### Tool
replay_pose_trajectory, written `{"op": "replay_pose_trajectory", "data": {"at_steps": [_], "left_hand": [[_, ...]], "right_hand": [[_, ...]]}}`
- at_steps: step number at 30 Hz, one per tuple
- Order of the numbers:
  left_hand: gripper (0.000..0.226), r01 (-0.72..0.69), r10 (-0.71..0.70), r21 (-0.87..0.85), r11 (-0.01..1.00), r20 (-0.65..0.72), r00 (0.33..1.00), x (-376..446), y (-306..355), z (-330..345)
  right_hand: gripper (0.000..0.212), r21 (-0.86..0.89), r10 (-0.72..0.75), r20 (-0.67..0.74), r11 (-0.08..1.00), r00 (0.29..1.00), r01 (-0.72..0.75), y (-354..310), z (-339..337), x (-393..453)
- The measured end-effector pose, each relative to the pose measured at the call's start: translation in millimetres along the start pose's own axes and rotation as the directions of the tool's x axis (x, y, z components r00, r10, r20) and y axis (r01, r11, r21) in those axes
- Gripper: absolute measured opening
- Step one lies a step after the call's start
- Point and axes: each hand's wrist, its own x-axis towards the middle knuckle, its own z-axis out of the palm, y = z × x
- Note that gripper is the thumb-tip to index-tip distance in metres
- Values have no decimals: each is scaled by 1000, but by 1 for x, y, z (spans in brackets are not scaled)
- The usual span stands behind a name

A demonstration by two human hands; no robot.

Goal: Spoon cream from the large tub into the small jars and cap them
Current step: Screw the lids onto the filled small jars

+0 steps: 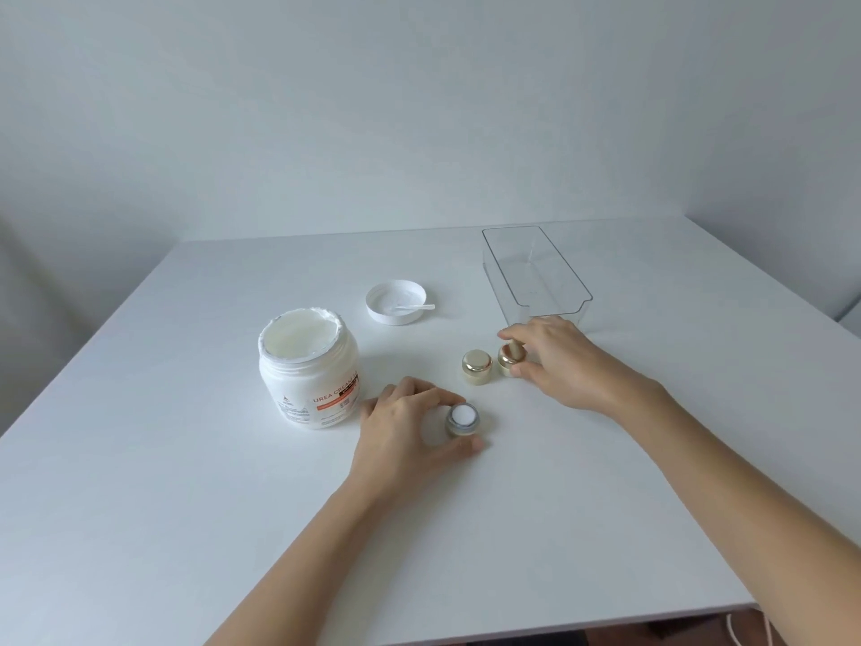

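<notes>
The fingers (459,397) of the left hand (400,431) curl round the full open jar (462,419), keeping it steady near the big tub (307,366). The right hand (554,356) pinches a gold cap (510,359), probably to close it.

The left hand (400,426) holds a small open jar filled with white cream (462,419) on the white table (186,459). The right hand (554,356) grips a gold cap (509,359) just beside a capped gold-lidded jar (476,366). The large open white tub of cream (307,368) stands left; its white lid (396,302) carries a white spatula (414,308). A clear plastic rectangular bin (536,272) sits behind the right hand
</notes>
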Motion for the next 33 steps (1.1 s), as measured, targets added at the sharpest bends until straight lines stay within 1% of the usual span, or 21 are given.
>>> {"op": "replay_pose_trajectory", "data": {"at_steps": [2, 4, 6, 8, 10, 12, 14, 15, 16, 18, 19, 21, 23, 25, 27, 29, 31, 33], "left_hand": [[42, -8, 8, -15, 1000, -4, 1000, 0, -1, 0], [38, -11, 11, -60, 998, -2, 1000, -1, -1, -1], [34, -11, 8, -157, 988, -17, 1000, -2, -1, -3], [32, -12, 1, -243, 970, -46, 999, -2, -1, -4], [34, 0, -20, -311, 950, -63, 998, -3, 0, -5], [35, 29, -60, -388, 921, -67, 996, -3, 1, -5], [34, 65, -104, -483, 873, -53, 993, -4, 2, -6], [32, 75, -115, -524, 849, -44, 992, -4, 2, -6], [31, 77, -117, -556, 828, -37, 992, -5, 2, -7], [30, 72, -113, -602, 795, -30, 993, -5, 3, -9], [30, 76, -116, -618, 783, -25, 993, -6, 3, -10], [32, 88, -122, -647, 758, -8, 992, -7, 4, -11], [34, 78, -111, -679, 730, -4, 994, -8, 5, -12], [36, 62, -99, -703, 709, -12, 995, -9, 7, -13], [39, 49, -96, -710, 702, -26, 995, -9, 8, -13], [43, 35, -87, -708, 705, -37, 996, -8, 8, -13], [46, 10, -63, -690, 724, -52, 997, -8, 8, -12], [49, 4, -76, -680, 733, -77, 994, -8, 7, -11]], "right_hand": [[43, -4, 49, -53, 999, 997, -49, 8, -10, -6], [45, -64, 130, -49, 989, 990, -133, 19, -21, -15], [52, -177, 247, 40, 955, 968, -237, 29, -28, -22], [55, -259, 339, 136, 919, 931, -297, 34, -28, -28], [49, -221, 360, 173, 921, 917, -320, 36, -22, -32], [40, -171, 331, 146, 937, 932, -306, 37, -20, -35], [31, -138, 274, 108, 956, 956, -258, 32, -21, -37], [28, -81, 236, 82, 970, 968, -229, 28, -23, -38], [25, 14, 196, 43, 980, 980, -197, 21, -23, -38], [19, 266, 133, -35, 957, 990, -119, 5, -23, -38], [16, 412, 113, -45, 907, 993, -84, -5, -22, -37], [14, 679, 83, -22, 733, 996, -47, -22, -16, -35], [12, 815, 99, -26, 579, 995, -37, -32, -9, -32], [12, 875, 135, -22, 482, 991, -46, -38, -4, -30], [16, 898, 149, -3, 435, 989, -63, -41, 0, -29], [19, 897, 149, 5, 436, 989, -71, -45, 3, -29], [20, 882, 130, 0, 467, 992, -62, -49, 6, -29], [18, 866, 98, -1, 497, 995, -48, -49, 8, -30]]}}
